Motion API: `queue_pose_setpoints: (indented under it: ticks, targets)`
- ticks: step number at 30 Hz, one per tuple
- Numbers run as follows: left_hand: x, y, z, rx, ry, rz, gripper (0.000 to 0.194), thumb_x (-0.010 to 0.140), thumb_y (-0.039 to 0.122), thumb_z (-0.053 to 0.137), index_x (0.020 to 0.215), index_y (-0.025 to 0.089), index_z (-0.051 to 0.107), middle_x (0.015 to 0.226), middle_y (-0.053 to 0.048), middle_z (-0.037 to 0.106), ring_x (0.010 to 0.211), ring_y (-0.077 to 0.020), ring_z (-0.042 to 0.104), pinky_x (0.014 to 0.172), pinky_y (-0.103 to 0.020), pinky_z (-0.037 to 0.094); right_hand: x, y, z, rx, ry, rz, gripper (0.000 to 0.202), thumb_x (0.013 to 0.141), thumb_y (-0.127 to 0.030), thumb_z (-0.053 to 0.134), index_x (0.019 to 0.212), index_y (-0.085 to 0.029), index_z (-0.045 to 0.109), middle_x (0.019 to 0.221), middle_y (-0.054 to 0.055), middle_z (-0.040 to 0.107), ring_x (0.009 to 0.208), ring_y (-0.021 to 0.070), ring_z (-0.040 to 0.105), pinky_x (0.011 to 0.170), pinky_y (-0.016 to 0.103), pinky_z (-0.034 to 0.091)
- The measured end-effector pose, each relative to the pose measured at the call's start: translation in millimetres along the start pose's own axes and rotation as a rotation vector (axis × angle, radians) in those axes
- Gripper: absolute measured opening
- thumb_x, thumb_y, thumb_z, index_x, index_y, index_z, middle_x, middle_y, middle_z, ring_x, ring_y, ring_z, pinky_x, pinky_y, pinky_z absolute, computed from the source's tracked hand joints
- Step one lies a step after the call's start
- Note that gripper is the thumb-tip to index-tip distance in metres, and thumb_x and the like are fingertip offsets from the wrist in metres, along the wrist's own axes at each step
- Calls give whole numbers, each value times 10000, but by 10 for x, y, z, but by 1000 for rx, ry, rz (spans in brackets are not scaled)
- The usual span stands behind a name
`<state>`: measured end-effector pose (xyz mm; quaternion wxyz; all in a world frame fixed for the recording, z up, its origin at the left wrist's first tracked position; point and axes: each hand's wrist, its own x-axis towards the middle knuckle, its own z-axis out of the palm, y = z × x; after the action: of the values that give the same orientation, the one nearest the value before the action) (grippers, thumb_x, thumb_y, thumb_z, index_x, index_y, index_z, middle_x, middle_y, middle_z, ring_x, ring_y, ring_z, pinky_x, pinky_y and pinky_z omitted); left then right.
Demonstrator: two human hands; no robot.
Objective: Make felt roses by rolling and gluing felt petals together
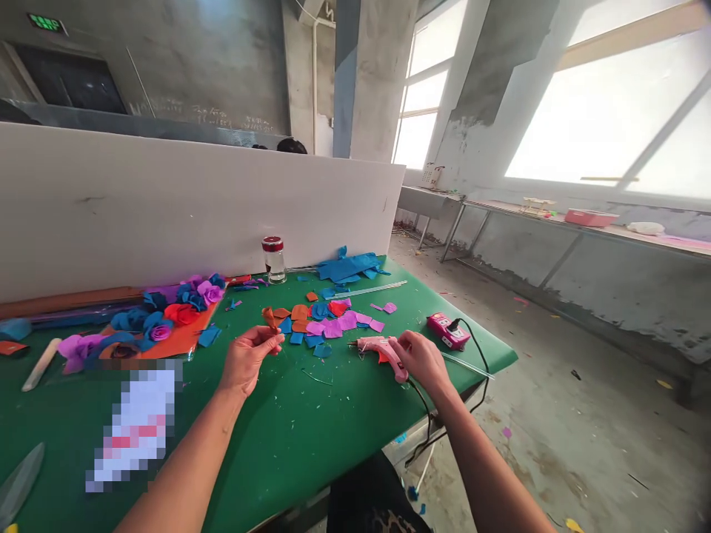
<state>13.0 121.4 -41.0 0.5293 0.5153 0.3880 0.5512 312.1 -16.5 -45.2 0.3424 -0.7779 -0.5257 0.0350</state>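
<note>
My left hand [249, 357] pinches a small rolled orange paper flower [270, 318] between thumb and fingertips, raised a little above the table. At the right, my right hand [419, 359] has its curled fingers on the handle of a pink glue gun [379, 348], whose nozzle points left. Between the two hands and slightly beyond them lie loose paper petals: orange ones [301, 312], purple ones [348, 320] and blue ones [322, 351]. A thin strand of glue [316, 377] rests on the green tabletop [311, 444].
Finished paper flowers [181, 314] lie at the left. A lidded glass jar [274, 260] stands by the white partition [211, 207], with blue paper [349, 266] to its right. A pink power socket [447, 331] with a black cable sits near the right edge. Scissors [22, 481] lie front left.
</note>
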Motion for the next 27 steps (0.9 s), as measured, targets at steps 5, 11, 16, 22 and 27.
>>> queue_pose_setpoints:
  ticks: [5, 11, 16, 22, 27]
  targets:
    - [-17, -32, -1, -9, -13, 10, 313, 482, 296, 886, 707, 151, 724, 646, -5, 665, 528, -99, 557, 520, -228, 463, -129, 135, 122, -166, -159, 21, 390, 897, -552, 443, 699, -232, 544, 706, 17, 665, 693, 186, 601, 542, 265, 324]
    - [-50, -55, -26, -26, -21, -2, 292, 504, 294, 878, 696, 145, 715, 615, 2, 653, 510, -89, 543, 522, -225, 441, -108, 206, 222, -76, -191, 23, 332, 875, -483, 486, 658, -232, 502, 662, 21, 633, 626, 185, 571, 549, 276, 343]
    - [-68, -54, -32, -36, -19, -16, 278, 508, 288, 873, 682, 151, 707, 596, 13, 645, 502, -88, 533, 521, -228, 434, -169, 92, 68, 705, -229, 193, 405, 784, -602, 614, 772, -200, 570, 642, 3, 589, 566, 155, 545, 525, 264, 432]
    - [-76, -68, -32, -33, -27, -12, 243, 533, 281, 856, 678, 162, 703, 601, 14, 652, 505, -92, 537, 523, -234, 434, -261, -331, 99, 1445, -602, 449, 360, 716, -495, 763, 805, -172, 631, 636, -18, 532, 491, 87, 467, 423, 198, 431]
    - [-72, -99, -34, -33, -28, -14, 249, 531, 284, 853, 685, 163, 698, 592, 16, 648, 504, -93, 535, 514, -231, 436, -293, -698, 244, 1331, -509, 249, 370, 795, -540, 680, 889, -189, 613, 754, 4, 620, 482, 88, 484, 458, 226, 413]
